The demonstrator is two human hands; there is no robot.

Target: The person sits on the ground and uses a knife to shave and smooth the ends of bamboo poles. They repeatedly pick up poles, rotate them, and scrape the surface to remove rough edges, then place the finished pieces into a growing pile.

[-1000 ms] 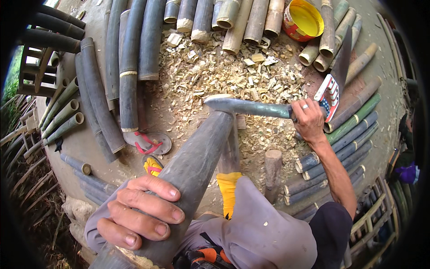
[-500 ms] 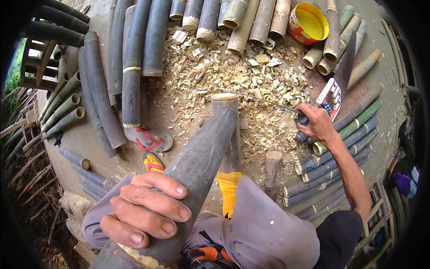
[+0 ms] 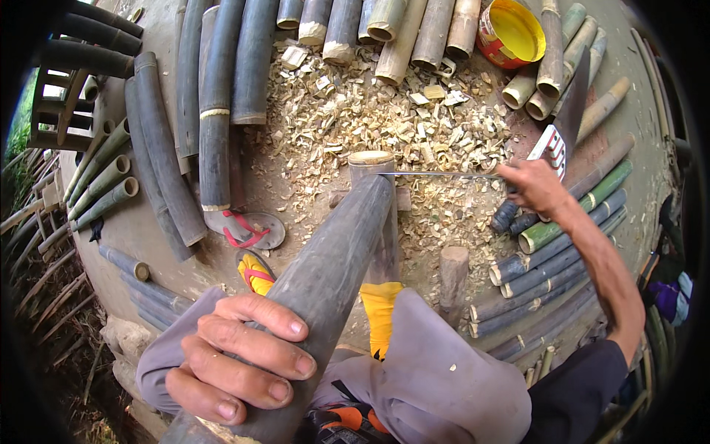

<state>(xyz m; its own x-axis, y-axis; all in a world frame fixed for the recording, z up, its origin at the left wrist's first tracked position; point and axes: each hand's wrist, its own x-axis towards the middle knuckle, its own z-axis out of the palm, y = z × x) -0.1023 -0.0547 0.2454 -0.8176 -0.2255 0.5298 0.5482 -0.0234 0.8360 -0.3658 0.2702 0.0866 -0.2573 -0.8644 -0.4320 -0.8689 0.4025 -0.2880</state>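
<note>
My left hand [image 3: 240, 351] is wrapped round a thick dark bamboo pole [image 3: 325, 248], which slants away from my lap. The far end of this pole lies over an upright post [image 3: 372, 164] with a pale cut top. In my closed right hand [image 3: 538, 186] is a long, thin-bladed knife [image 3: 444, 175], seen nearly edge-on. Its blade points left, and the tip meets or overlaps the pole's far end; I cannot tell whether it bites in. My fingers hide most of the handle.
Pale bamboo chips [image 3: 436, 133] cover the ground ahead. Cut bamboo lengths [image 3: 214, 111] lie at left, back and right. A handsaw [image 3: 573, 107] leans at right, near a yellow bucket [image 3: 512, 33]. A short wooden stake [image 3: 452, 277] stands by my knee; a loose sandal [image 3: 259, 231] lies left.
My right hand has moved right and slightly nearer, swinging the knife blade from above the post's top to level with the pole's far end. My left hand keeps its grip.
</note>
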